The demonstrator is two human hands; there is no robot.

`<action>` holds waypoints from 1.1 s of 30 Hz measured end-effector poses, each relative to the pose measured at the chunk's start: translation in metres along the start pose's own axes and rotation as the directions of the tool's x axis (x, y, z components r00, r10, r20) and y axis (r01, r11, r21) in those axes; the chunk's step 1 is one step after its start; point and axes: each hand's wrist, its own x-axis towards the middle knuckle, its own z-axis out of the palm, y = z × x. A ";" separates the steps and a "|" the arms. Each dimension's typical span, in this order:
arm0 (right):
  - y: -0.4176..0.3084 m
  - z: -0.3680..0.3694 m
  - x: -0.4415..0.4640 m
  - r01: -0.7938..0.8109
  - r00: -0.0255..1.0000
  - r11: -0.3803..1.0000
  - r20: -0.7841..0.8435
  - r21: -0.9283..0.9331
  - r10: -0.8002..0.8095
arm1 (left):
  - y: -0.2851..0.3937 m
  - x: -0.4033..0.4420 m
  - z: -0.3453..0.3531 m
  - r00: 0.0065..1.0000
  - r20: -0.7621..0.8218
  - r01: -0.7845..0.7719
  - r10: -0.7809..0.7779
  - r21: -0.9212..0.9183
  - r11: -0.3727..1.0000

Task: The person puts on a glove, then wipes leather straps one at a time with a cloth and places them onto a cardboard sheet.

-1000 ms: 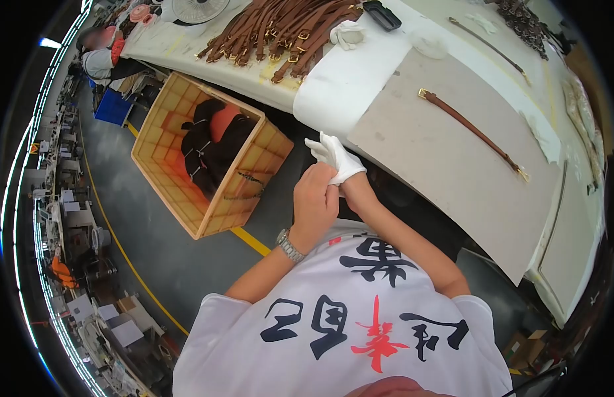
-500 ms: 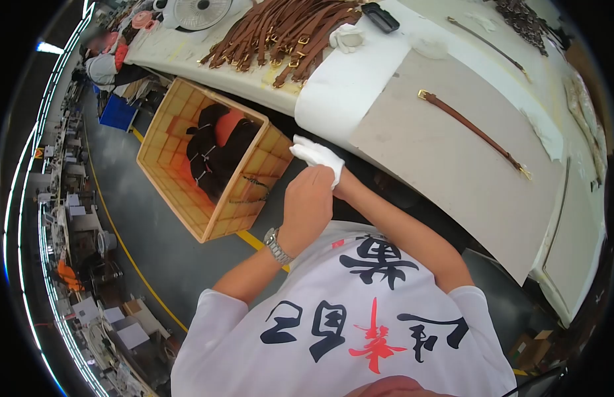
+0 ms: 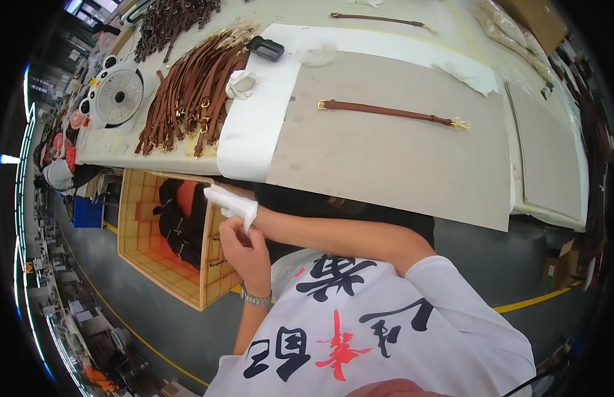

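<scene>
- My left hand [image 3: 247,257] is bare and mostly closed, thumb and forefinger pinched at the cuff of the white glove [image 3: 231,201], its other fingers curled in.
- My right hand [image 3: 227,199] is inside that glove, fingers out nearly straight and close together; I see nothing gripped in it.
- From my left hand, the glove lies at about 11 o'clock, the cuff touching my fingertips at 12.
- The glove's long axis runs from the cuff toward 10 o'clock, in line with my right fingers; my right forearm [image 3: 333,233] comes in from between 3 and 4.
- The glove's fingertips overlap the top corner of the crate [image 3: 206,281] in my view; whether they touch it I cannot tell.
- The single brown strap [image 3: 390,113] lies on the grey board [image 3: 386,162] at 2 o'clock from my right hand, well apart, its length close to the 9-to-3 line; my right hand is the nearer one.
</scene>
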 end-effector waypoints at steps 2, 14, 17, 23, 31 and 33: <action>-0.010 0.023 -0.020 0.006 0.997 0.990 -0.082 0.139 0.005 | -0.016 0.005 -0.004 0.999 -0.009 0.045 -0.045 -0.017 0.999; -0.051 0.077 -0.041 0.638 0.768 0.740 0.229 -0.211 -0.598 | -0.005 -0.003 -0.009 0.936 0.158 0.344 -0.314 -0.221 0.913; -0.067 0.087 -0.052 0.621 0.778 0.747 0.303 -0.238 -0.550 | 0.004 -0.002 -0.013 0.887 0.269 0.448 -0.375 -0.311 0.838; -0.066 0.094 -0.070 0.529 0.845 0.773 0.297 -0.350 -0.444 | 0.022 -0.018 -0.009 0.850 0.356 0.492 -0.389 -0.271 0.827; -0.087 0.111 -0.104 0.734 0.436 0.167 0.269 -0.658 -0.859 | 0.018 -0.010 -0.006 0.956 0.244 0.224 -0.166 -0.235 0.946; -0.102 0.100 -0.101 0.727 0.251 -0.036 0.314 -0.686 -0.916 | 0.039 -0.001 -0.012 0.979 0.139 0.178 -0.148 -0.238 0.955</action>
